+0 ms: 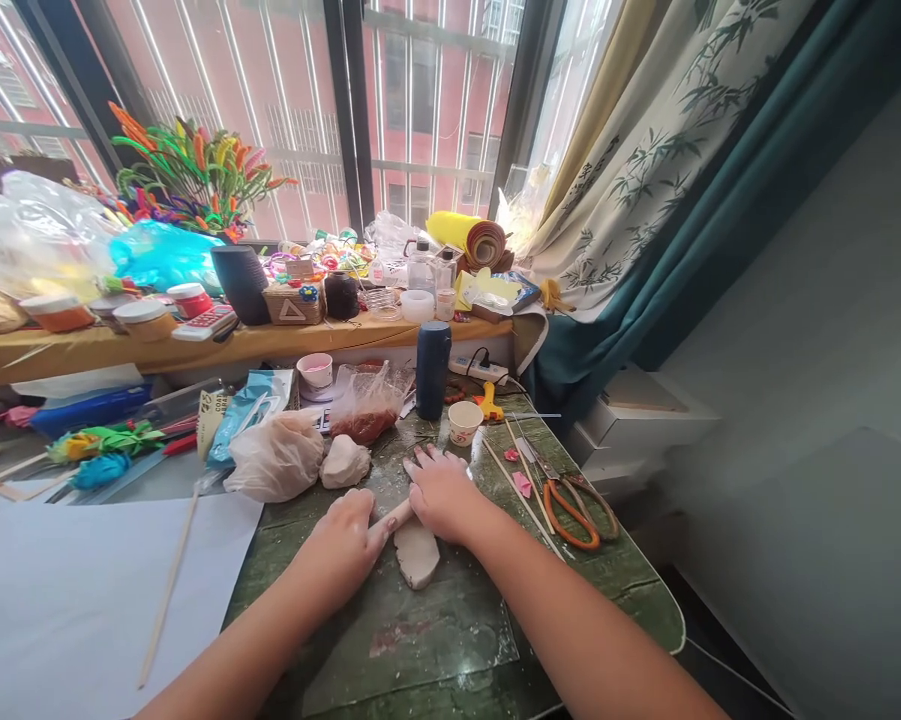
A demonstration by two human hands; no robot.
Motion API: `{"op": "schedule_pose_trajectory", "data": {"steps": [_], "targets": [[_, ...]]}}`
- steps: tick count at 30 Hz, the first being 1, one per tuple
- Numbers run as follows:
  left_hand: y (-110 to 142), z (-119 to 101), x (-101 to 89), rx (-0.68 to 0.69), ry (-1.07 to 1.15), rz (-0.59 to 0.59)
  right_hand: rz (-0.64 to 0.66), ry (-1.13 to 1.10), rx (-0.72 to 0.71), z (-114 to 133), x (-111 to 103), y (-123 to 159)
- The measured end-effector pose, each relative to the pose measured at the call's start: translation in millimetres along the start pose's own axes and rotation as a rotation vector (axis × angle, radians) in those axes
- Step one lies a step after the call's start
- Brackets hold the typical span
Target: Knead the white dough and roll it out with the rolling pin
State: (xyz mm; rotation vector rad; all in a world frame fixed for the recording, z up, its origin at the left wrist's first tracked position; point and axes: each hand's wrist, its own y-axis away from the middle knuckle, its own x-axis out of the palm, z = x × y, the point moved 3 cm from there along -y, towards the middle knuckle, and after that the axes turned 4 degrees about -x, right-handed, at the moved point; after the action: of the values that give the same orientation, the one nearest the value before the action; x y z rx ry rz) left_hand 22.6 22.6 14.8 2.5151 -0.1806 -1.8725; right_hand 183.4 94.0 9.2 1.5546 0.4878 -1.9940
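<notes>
My left hand (345, 545) is curled around the near-left end of a small pale rolling pin (396, 517), its thumb along the rod. My right hand (444, 492) lies over the pin's other end, palm down, with the fingers stretched forward and apart. That end of the pin is hidden under the palm. Just below the pin sits a flattened oval of off-white clay (418, 560), its upper edge touching or beneath the rod. It rests on a clear sheet (450, 650) over the green table. A rough lump of clay (345, 462) stands beyond my left hand.
Scissors with orange handles (574, 515) and thin sticks (521, 495) lie to the right. Behind my hands stand a paper cup (465, 423), a dark blue cylinder (433, 370) and a yellow glue gun (489, 402). Bagged clay (277, 455) and white paper (82, 590) are left.
</notes>
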Motion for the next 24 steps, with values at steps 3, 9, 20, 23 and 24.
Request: {"op": "schedule_pose_trajectory", "data": {"steps": [3, 9, 20, 23, 24], "targets": [[4.6, -2.5, -1.1, 0.056, -0.014, -0.023, -0.011, -0.008, 0.000, -0.4, 1.1, 5.8], [26.6, -11.2, 5.5, 0.213, -0.099, -0.063, -0.036, -0.078, -0.016, -4.3, 15.5, 49.8], [78.0, -16.2, 33.4, 0.476, -0.065, -0.006, -0.142, 0.007, 0.001, 6.7, 41.4, 133.5], [85.7, -19.1, 26.5, 0.498, -0.024, 0.025, -0.195, 0.006, 0.029, 9.5, 32.1, 138.3], [87.3, -19.8, 24.1, 0.504, -0.013, 0.034, -0.212, -0.007, 0.036, 9.8, 26.9, 136.9]]}}
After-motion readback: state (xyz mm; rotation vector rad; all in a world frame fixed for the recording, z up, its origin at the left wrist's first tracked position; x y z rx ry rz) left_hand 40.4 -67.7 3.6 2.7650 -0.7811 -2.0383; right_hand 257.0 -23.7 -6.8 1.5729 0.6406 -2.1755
